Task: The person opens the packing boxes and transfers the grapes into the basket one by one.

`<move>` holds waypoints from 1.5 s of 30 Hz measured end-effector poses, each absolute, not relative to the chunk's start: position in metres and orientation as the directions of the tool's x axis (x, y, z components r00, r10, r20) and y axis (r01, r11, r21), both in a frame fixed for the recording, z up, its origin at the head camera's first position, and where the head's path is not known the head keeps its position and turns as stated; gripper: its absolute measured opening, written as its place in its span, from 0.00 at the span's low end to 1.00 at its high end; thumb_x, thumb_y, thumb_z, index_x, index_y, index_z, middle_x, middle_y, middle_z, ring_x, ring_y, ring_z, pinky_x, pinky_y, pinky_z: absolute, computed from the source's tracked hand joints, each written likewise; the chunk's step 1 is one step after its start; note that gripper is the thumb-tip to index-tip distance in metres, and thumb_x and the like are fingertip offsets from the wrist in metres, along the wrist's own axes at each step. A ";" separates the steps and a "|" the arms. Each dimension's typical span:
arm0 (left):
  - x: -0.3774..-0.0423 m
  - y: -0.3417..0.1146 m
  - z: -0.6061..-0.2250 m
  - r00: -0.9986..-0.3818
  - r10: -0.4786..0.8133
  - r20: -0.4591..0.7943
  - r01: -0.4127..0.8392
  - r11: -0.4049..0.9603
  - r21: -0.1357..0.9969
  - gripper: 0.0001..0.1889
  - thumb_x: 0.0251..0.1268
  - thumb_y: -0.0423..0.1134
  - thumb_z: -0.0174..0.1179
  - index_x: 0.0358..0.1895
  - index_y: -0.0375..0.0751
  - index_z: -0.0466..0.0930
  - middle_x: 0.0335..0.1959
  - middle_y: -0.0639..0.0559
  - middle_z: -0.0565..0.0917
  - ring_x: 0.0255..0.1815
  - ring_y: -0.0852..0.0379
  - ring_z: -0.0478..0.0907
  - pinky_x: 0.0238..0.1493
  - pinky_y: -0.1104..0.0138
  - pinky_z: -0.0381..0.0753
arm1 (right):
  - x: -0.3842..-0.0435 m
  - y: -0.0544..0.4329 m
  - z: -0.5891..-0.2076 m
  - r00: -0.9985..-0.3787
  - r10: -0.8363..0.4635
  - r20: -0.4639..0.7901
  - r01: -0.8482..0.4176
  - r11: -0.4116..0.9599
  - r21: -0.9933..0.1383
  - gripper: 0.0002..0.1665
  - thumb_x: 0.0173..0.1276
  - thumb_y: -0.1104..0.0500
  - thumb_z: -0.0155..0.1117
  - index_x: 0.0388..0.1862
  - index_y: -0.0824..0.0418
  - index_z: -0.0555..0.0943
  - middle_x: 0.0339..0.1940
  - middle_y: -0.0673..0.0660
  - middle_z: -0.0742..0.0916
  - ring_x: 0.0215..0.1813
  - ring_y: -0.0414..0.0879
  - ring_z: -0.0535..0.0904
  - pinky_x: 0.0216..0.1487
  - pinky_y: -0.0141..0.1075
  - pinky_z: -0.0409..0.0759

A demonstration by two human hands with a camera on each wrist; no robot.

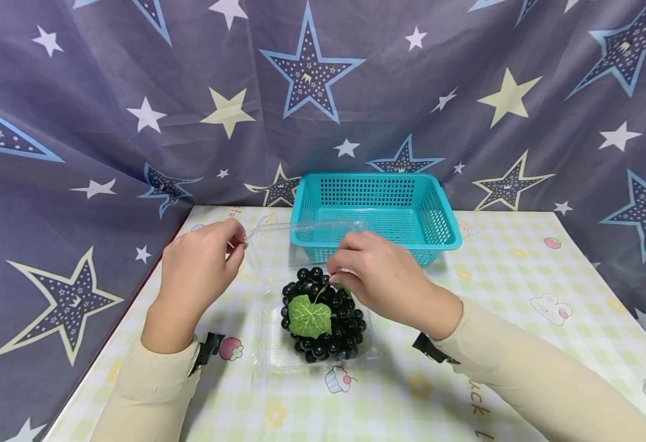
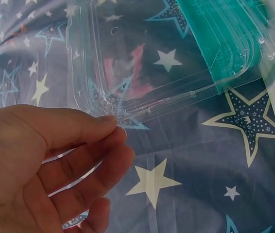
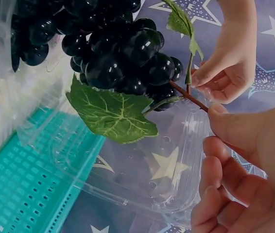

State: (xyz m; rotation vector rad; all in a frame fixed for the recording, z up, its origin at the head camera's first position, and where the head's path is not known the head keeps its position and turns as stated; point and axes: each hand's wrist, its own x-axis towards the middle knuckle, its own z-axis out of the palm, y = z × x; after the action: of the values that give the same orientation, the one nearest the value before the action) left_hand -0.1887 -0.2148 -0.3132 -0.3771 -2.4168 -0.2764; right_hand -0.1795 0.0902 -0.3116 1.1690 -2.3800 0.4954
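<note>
A bunch of black grapes (image 1: 350, 325) with green leaves (image 1: 309, 316) lies in the base of a clear plastic clamshell box (image 1: 270, 362). My right hand (image 1: 383, 276) pinches the brown stem (image 3: 191, 97) of the bunch between thumb and forefinger. At the box's raised lid (image 2: 176, 97), my left hand (image 1: 203, 264) pinches a corner of the clear edge with thumb and fingertip. In the right wrist view, the grapes (image 3: 128, 58) are close to the fingers, and a leaf (image 3: 115, 111) hangs beside the stem.
A turquoise perforated basket (image 1: 375, 236) stands behind the box, partly overlapped by the clear lid. The table has a green checked cloth (image 1: 499, 344) with cartoon prints. A dark star-patterned curtain (image 1: 389, 92) hangs behind and along the sides.
</note>
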 end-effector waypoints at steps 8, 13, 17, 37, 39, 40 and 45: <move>-0.189 -0.213 -0.312 -0.732 0.202 0.651 0.348 0.932 0.102 0.07 0.61 0.33 0.65 0.32 0.52 0.80 0.25 0.57 0.85 0.21 0.53 0.78 0.19 0.55 0.68 | -0.178 0.092 -0.303 -0.526 -0.645 0.554 -0.812 0.576 -0.099 0.04 0.66 0.56 0.76 0.39 0.48 0.88 0.37 0.45 0.83 0.38 0.41 0.76 0.35 0.33 0.77; -0.190 -0.214 -0.313 -0.728 0.212 0.651 0.354 0.931 0.093 0.07 0.61 0.33 0.65 0.31 0.51 0.80 0.25 0.56 0.85 0.20 0.53 0.78 0.18 0.57 0.68 | -0.177 0.093 -0.300 -0.524 -0.645 0.555 -0.811 0.576 -0.097 0.04 0.67 0.57 0.75 0.39 0.49 0.88 0.38 0.45 0.83 0.39 0.41 0.77 0.33 0.34 0.77; -0.190 -0.214 -0.314 -0.729 0.216 0.649 0.356 0.930 0.091 0.07 0.61 0.33 0.65 0.31 0.51 0.80 0.25 0.56 0.85 0.21 0.52 0.78 0.18 0.57 0.68 | -0.177 0.094 -0.295 -0.521 -0.643 0.561 -0.811 0.578 -0.091 0.04 0.67 0.57 0.75 0.39 0.49 0.88 0.40 0.45 0.84 0.40 0.42 0.78 0.32 0.34 0.78; -0.189 -0.214 -0.314 -0.744 0.214 0.633 0.342 0.936 0.086 0.07 0.60 0.33 0.66 0.32 0.52 0.81 0.24 0.55 0.84 0.16 0.53 0.70 0.15 0.60 0.61 | -0.174 0.105 -0.271 -0.518 -0.634 0.574 -0.802 0.593 -0.068 0.00 0.70 0.56 0.72 0.38 0.49 0.88 0.40 0.46 0.84 0.41 0.43 0.78 0.34 0.36 0.77; -0.188 -0.215 -0.313 -0.745 0.212 0.632 0.339 0.937 0.085 0.07 0.60 0.33 0.66 0.31 0.52 0.81 0.23 0.55 0.84 0.15 0.53 0.69 0.15 0.61 0.60 | -0.174 0.105 -0.269 -0.512 -0.631 0.583 -0.803 0.593 -0.063 0.01 0.69 0.56 0.73 0.38 0.49 0.88 0.41 0.45 0.84 0.41 0.43 0.78 0.35 0.36 0.77; -0.188 -0.215 -0.313 -0.746 0.211 0.632 0.337 0.938 0.085 0.07 0.60 0.33 0.66 0.31 0.52 0.81 0.23 0.55 0.84 0.15 0.53 0.69 0.15 0.61 0.60 | -0.174 0.105 -0.268 -0.508 -0.629 0.589 -0.804 0.592 -0.061 0.02 0.68 0.56 0.74 0.38 0.49 0.88 0.41 0.46 0.84 0.41 0.43 0.78 0.34 0.36 0.76; -0.187 -0.214 -0.313 -0.750 0.210 0.627 0.337 0.937 0.089 0.07 0.60 0.33 0.65 0.31 0.52 0.80 0.22 0.56 0.82 0.15 0.54 0.69 0.15 0.61 0.60 | -0.174 0.109 -0.264 -0.493 -0.624 0.606 -0.808 0.586 -0.054 0.04 0.66 0.58 0.76 0.38 0.50 0.88 0.41 0.47 0.84 0.41 0.44 0.77 0.35 0.36 0.76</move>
State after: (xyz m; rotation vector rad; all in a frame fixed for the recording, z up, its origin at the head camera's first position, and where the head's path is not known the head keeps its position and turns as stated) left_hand -0.1874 -0.2141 -0.3130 -0.3861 -2.4432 -0.2584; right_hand -0.1736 0.1091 -0.2639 1.1365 -2.2800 0.4520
